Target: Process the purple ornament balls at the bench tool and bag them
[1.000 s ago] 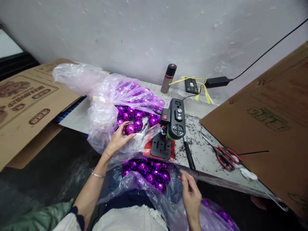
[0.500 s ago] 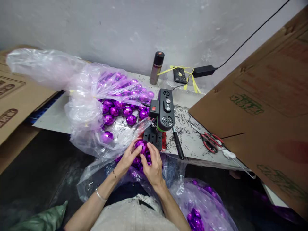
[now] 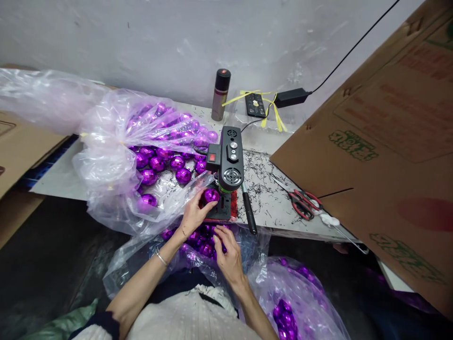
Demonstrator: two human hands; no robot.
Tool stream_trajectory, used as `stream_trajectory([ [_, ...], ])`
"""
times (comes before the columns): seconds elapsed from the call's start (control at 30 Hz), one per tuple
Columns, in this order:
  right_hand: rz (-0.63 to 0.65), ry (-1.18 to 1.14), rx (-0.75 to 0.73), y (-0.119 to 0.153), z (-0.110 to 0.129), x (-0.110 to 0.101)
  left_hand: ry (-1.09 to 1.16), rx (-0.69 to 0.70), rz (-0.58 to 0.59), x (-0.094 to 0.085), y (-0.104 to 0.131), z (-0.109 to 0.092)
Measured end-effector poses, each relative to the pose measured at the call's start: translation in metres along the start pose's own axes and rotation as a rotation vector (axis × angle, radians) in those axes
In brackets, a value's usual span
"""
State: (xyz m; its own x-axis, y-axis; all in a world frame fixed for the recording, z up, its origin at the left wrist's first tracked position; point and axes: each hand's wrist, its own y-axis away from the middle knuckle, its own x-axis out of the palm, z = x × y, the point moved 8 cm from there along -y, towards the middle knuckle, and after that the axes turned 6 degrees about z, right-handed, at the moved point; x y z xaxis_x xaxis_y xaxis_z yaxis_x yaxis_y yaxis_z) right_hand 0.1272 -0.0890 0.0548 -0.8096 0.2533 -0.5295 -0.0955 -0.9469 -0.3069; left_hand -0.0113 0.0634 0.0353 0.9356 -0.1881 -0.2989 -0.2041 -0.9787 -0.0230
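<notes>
Purple ball (image 3: 211,195) sits between left hand's (image 3: 193,215) thumb and fingers, best steadied gently, fingertips clear of the machine (image 3: 230,158) beyond; right hand (image 3: 230,259) half-open, seemingly empty.

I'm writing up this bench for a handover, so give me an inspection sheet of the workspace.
Surface: pale table, strewn with dark scraps
Job's things: purple ball at black machine; more balls lie left
Clutter: red-handled scissors, dark bottle, yellow strips
Hands: left hand holds the ball; right hand open, contact unclear
Cables: black cable rises from adapter
Surroundings: grey wall behind, cardboard box right
</notes>
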Motion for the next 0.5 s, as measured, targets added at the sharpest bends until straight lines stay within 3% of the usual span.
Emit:
stream_trajectory([
  [0.1, -0.013, 0.025, 0.001, 0.009, -0.004, -0.005, -0.155, 0.121, 0.006, 0.001, 0.000, -0.016],
  [0.2, -0.043, 0.042, -0.001, 0.011, -0.004, -0.014, -0.232, 0.151, 0.008, 0.001, -0.001, -0.025],
  [0.4, -0.100, 0.069, -0.002, -0.001, -0.009, -0.038, -0.232, 0.145, 0.000, 0.000, -0.006, -0.027],
  [0.5, -0.142, 0.117, -0.028, -0.011, -0.006, -0.054, -0.271, 0.191, 0.019, 0.007, -0.006, -0.027],
])
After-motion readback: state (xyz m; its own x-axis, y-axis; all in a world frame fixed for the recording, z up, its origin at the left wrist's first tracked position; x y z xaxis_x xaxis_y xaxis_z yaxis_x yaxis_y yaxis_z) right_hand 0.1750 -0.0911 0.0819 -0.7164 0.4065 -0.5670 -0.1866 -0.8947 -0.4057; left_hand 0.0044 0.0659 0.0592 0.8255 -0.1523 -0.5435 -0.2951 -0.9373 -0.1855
